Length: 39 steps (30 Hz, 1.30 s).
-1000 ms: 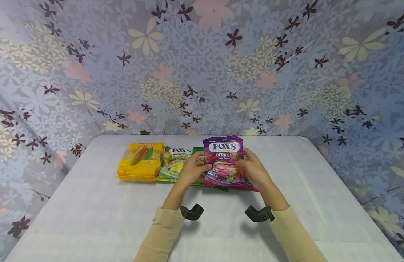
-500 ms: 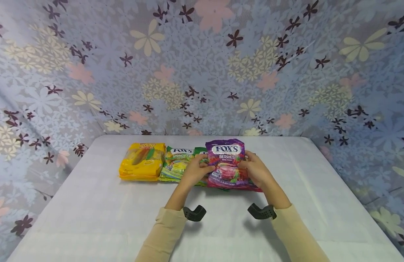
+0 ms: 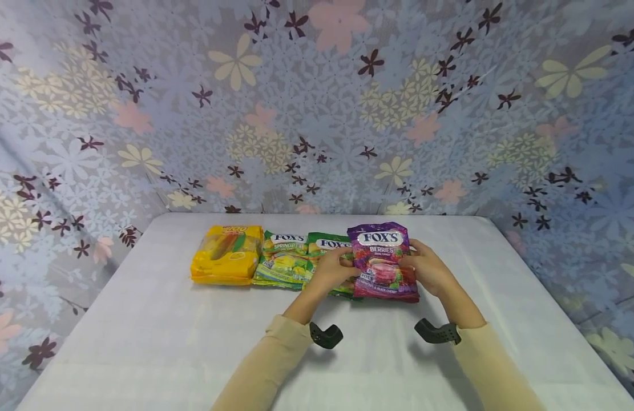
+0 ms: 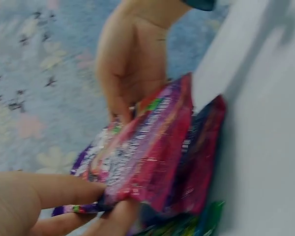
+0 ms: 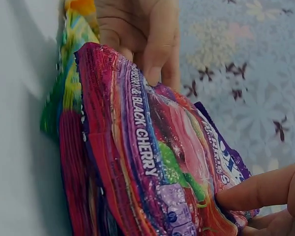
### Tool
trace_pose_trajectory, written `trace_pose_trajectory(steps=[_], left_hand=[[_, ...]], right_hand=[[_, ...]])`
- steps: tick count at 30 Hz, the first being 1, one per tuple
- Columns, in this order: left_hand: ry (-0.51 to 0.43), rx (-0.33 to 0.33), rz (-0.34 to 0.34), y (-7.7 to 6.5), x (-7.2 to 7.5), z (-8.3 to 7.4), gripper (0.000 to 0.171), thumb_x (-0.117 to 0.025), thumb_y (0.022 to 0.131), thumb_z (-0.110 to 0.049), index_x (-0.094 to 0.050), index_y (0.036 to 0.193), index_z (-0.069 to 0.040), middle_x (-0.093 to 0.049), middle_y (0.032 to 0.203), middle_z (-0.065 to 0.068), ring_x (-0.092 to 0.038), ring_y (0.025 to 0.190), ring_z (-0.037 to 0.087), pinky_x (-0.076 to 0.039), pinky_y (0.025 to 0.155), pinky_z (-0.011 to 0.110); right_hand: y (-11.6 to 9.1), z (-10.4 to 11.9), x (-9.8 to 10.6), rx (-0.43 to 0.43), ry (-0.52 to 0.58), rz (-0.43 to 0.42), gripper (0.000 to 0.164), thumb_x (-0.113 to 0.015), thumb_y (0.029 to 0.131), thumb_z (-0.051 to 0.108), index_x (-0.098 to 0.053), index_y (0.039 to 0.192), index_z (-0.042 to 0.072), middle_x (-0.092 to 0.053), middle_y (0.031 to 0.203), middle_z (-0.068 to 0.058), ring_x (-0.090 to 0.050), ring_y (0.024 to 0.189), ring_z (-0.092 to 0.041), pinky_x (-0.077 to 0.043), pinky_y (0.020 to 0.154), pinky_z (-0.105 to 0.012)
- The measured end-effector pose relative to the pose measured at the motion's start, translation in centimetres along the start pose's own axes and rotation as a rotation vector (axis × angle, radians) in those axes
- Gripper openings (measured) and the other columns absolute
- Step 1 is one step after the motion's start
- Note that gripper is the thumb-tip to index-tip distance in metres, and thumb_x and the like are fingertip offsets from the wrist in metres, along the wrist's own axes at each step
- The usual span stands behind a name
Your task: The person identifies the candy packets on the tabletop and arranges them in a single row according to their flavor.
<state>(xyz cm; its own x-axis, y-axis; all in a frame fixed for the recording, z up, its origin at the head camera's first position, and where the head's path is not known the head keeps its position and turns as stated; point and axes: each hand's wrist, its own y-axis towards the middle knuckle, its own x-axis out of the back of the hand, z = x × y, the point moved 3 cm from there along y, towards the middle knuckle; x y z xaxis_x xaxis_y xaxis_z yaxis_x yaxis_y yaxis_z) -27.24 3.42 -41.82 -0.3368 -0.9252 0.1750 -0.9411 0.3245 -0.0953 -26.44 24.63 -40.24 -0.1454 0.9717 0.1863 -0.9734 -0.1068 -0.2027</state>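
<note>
A purple bag of Fox's Berries candy [image 3: 382, 262] is held by both hands at its sides, its printed front toward me. My left hand [image 3: 331, 270] pinches the left edge, thumb in front. On the right edge, my right hand [image 3: 431, 270] grips with its thumb on the front and fingers behind. The wrist views show another magenta and purple bag [image 5: 73, 162] just behind the held one; the head view mostly hides it. Left of the held bag lies a green Fox's Spring Tea candy bag [image 3: 324, 242], partly covered by my left hand.
Another green Spring Tea bag [image 3: 283, 260] lies farther left, beside a yellow packet [image 3: 226, 257] with a mango picture. The row of bags lies toward the back of the white table [image 3: 193, 348]. A floral cloth [image 3: 317, 114] rises behind the table.
Both hands have carried the berries candy bag to the right and slightly nearer. More of the second green bag now shows. The green bags and the yellow packet keep their places.
</note>
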Motion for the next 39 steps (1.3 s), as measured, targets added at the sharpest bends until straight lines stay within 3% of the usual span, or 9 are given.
trace_pose_trajectory(steps=[3, 6, 13, 22, 28, 33, 37, 39], left_hand=[[0.034, -0.032, -0.036, 0.9, -1.8, 0.0, 0.055, -0.073, 0.083, 0.001, -0.054, 0.135, -0.001, -0.066, 0.098, 0.011, -0.067, 0.063, 0.019, -0.058, 0.058, 0.031], [0.061, -0.062, -0.081, 1.7, -3.5, 0.0, 0.047, -0.074, 0.082, 0.0, -0.061, 0.126, 0.002, -0.068, 0.091, 0.009, -0.067, 0.058, 0.019, -0.057, 0.053, 0.029], [0.088, -0.071, -0.174, 2.7, -6.3, -0.8, 0.033, -0.076, 0.08, 0.0, -0.068, 0.111, 0.004, -0.071, 0.081, 0.009, -0.067, 0.053, 0.021, -0.056, 0.05, 0.029], [0.099, -0.046, -0.123, 3.2, -9.0, -0.9, 0.032, -0.07, 0.085, -0.003, -0.068, 0.117, -0.004, -0.063, 0.069, 0.0, -0.064, 0.05, 0.017, -0.053, 0.045, 0.025], [0.137, -0.063, -0.13, 3.7, -10.3, -1.2, 0.034, -0.07, 0.082, 0.003, -0.069, 0.116, 0.0, -0.06, 0.065, 0.0, -0.063, 0.047, 0.018, -0.052, 0.044, 0.023], [0.115, -0.043, -0.12, 4.3, -11.1, -1.1, 0.032, -0.071, 0.081, 0.006, -0.068, 0.113, 0.005, -0.064, 0.068, 0.005, -0.065, 0.05, 0.021, -0.053, 0.045, 0.023], [0.093, -0.033, -0.105, 4.4, -11.4, -1.0, 0.033, -0.072, 0.08, 0.007, -0.068, 0.113, 0.007, -0.069, 0.075, 0.011, -0.067, 0.056, 0.022, -0.054, 0.047, 0.024], [0.098, -0.033, -0.093, 4.4, -11.5, -1.1, 0.033, -0.072, 0.081, 0.007, -0.067, 0.113, 0.008, -0.07, 0.077, 0.012, -0.068, 0.057, 0.022, -0.054, 0.048, 0.023]], right_hand=[[-0.3, -0.7, 1.6, 0.001, -0.018, -0.024, 0.073, -0.046, 0.094, 0.002, -0.002, 0.153, -0.003, -0.027, 0.147, -0.033, -0.04, 0.125, -0.039, -0.04, 0.102, -0.049], [-0.7, -1.3, 3.2, -0.001, -0.033, -0.043, 0.072, -0.046, 0.094, 0.002, -0.003, 0.152, -0.004, -0.029, 0.145, -0.033, -0.045, 0.12, -0.035, -0.048, 0.093, -0.039], [-1.1, -2.3, 5.9, -0.011, 0.016, -0.08, 0.075, -0.046, 0.097, 0.004, 0.002, 0.154, 0.003, -0.027, 0.145, -0.031, -0.053, 0.1, -0.014, -0.052, 0.079, -0.027], [-1.1, -3.5, 8.4, -0.05, 0.015, -0.132, 0.082, -0.048, 0.096, 0.004, 0.01, 0.154, 0.009, -0.026, 0.143, -0.034, -0.055, 0.09, -0.01, -0.054, 0.073, -0.03], [-1.4, -4.0, 9.4, -0.068, 0.015, -0.148, 0.082, -0.051, 0.097, 0.009, 0.008, 0.154, 0.009, -0.023, 0.144, -0.033, -0.054, 0.089, -0.007, -0.053, 0.074, -0.028], [-1.4, -4.3, 10.0, -0.045, 0.002, -0.159, 0.089, -0.059, 0.095, 0.013, 0.008, 0.154, 0.005, -0.023, 0.144, -0.033, -0.055, 0.086, -0.004, -0.052, 0.073, -0.025], [-1.2, -4.7, 10.3, -0.081, -0.039, -0.178, 0.094, -0.063, 0.092, 0.014, 0.008, 0.153, 0.006, -0.019, 0.147, -0.034, -0.052, 0.099, -0.017, -0.05, 0.077, -0.025], [-1.2, -4.9, 10.4, -0.111, -0.05, -0.195, 0.095, -0.063, 0.091, 0.013, 0.008, 0.154, 0.007, -0.016, 0.149, -0.034, -0.046, 0.112, -0.028, -0.047, 0.088, -0.031]])
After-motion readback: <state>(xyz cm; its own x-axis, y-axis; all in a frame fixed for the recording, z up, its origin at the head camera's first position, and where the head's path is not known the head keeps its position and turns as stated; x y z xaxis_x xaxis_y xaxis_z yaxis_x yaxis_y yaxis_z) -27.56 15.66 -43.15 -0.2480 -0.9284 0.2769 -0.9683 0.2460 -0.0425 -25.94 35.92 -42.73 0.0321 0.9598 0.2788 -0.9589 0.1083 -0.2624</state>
